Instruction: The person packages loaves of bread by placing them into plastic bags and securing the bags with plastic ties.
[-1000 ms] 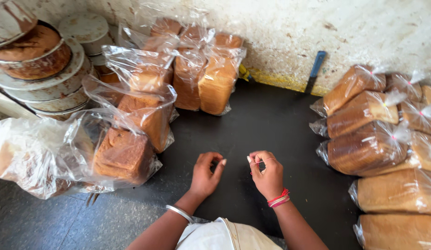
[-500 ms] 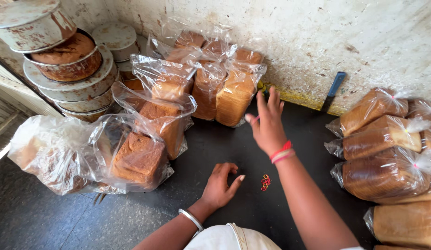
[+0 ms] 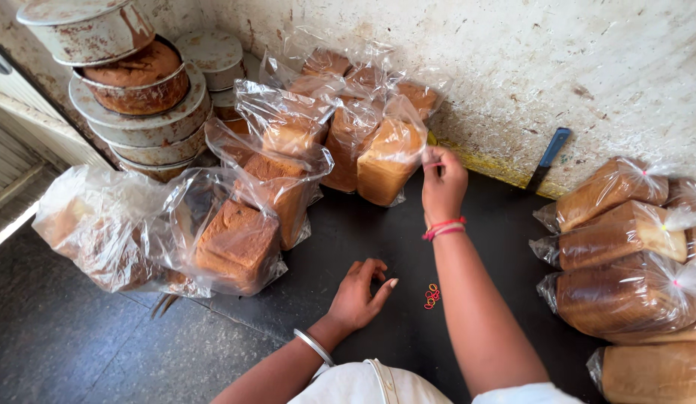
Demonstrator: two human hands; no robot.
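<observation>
My right hand (image 3: 443, 183) reaches forward to an upright loaf in an open clear plastic bag (image 3: 389, 161) and pinches the bag's edge. A thin pink band shows at its fingertips. Red bands sit on that wrist. My left hand (image 3: 359, 292), with a metal bangle on the wrist, rests on the dark floor surface (image 3: 378, 224), fingers apart and holding nothing. A small heap of red and orange rubber bands (image 3: 432, 295) lies just right of it.
Several more loaves in open bags (image 3: 277, 168) stand at the left and back. Tied bagged loaves (image 3: 621, 247) are stacked at the right. Round metal baking tins (image 3: 138, 97) are piled at the back left. A blue-handled knife (image 3: 548, 157) leans against the stained wall.
My right hand has moved forward from above the rubber bands to the bagged loaf and closed on its edge. My left hand stays on the floor. The camera has shifted closer.
</observation>
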